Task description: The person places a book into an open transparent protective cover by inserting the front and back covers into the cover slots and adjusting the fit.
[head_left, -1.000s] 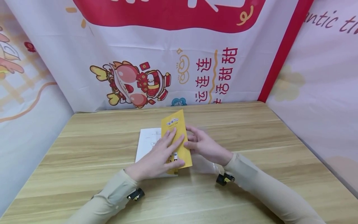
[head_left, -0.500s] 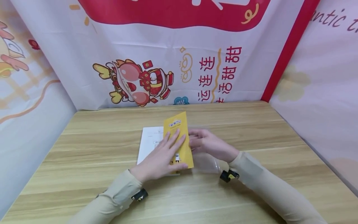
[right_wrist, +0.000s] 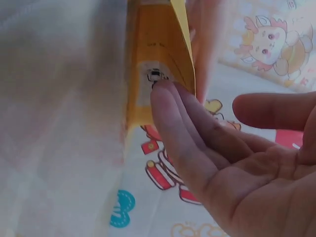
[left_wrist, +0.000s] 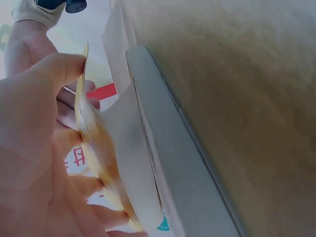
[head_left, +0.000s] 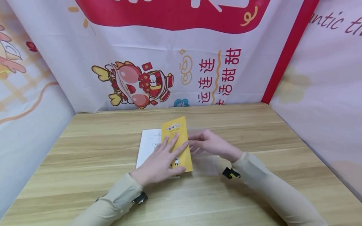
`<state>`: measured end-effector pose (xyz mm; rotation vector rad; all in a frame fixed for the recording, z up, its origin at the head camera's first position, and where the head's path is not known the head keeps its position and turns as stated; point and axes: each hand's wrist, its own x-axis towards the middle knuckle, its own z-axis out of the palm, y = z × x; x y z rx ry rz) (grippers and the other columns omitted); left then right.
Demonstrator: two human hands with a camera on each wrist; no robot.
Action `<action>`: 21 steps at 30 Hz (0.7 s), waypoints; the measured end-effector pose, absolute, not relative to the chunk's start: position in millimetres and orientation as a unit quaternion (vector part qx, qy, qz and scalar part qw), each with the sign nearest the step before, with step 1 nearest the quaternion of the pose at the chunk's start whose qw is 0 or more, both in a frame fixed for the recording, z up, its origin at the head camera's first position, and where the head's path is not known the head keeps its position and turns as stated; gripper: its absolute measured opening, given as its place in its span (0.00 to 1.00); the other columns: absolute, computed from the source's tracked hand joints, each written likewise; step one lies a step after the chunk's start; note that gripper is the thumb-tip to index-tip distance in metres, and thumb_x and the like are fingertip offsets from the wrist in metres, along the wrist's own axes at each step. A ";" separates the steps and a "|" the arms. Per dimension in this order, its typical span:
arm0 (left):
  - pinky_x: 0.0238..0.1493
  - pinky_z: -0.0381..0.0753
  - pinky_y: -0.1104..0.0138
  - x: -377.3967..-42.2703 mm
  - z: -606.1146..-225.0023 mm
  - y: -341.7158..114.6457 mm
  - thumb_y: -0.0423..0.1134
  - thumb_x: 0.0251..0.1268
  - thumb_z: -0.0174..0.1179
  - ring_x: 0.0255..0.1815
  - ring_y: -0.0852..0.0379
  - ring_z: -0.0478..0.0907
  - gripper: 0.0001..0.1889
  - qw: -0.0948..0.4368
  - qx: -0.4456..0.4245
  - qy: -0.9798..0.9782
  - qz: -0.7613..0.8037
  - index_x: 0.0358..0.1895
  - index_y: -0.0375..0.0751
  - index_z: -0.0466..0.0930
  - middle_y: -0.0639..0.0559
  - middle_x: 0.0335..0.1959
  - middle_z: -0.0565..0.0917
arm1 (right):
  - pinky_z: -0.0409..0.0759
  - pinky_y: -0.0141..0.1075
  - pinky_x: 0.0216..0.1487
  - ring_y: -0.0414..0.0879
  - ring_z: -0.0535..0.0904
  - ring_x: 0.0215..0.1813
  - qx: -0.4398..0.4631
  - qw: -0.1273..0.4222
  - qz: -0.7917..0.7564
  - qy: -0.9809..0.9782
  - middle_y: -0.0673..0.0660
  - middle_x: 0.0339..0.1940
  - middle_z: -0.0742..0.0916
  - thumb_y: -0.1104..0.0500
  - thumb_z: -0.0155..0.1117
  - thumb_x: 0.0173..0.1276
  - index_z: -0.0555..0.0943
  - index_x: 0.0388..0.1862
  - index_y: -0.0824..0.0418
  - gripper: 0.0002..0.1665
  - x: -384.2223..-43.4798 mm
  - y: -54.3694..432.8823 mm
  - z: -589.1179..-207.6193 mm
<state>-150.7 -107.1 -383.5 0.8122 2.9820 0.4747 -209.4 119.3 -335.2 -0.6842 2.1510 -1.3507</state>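
A yellow folded paper booklet point(head_left: 173, 126) stands tilted up, with one panel raised. My left hand point(head_left: 156, 164) lies spread over its outer face; in the left wrist view the thumb reaches one end of the yellow paper point(left_wrist: 101, 148) and the fingers rest along it. At the right edge is my right hand point(head_left: 213, 143), its fingertips just behind the raised panel. In the right wrist view its fingers point(right_wrist: 173, 118) extend toward the inner yellow face point(right_wrist: 153, 29), and the thumb stands apart. A white booklet point(head_left: 146, 146) lies partly hidden beneath the left hand and the yellow paper.
Clear plastic film point(head_left: 207, 167) lies right of the booklets, under the right hand. The wooden table point(head_left: 85, 157) meets a printed cloth point(head_left: 127, 37) at the back, with more cloth on both sides. Small black devices point(head_left: 139, 198) are strapped at both wrists.
The yellow booklet's top edge has come down slightly toward me, and my left hand has stayed on it. My right hand has shifted a little to the right, its thumb off the front edge.
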 end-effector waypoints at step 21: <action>0.68 0.56 0.39 -146.9 -385.0 -104.3 0.72 0.63 0.51 0.74 0.28 0.44 0.42 -0.019 0.259 0.960 0.106 0.78 0.65 0.51 0.42 0.79 0.45 | 0.83 0.49 0.49 0.59 0.82 0.50 -0.260 0.268 -0.464 0.803 0.61 0.50 0.85 0.70 0.50 0.72 0.75 0.63 0.72 0.22 -208.6 118.8 -338.8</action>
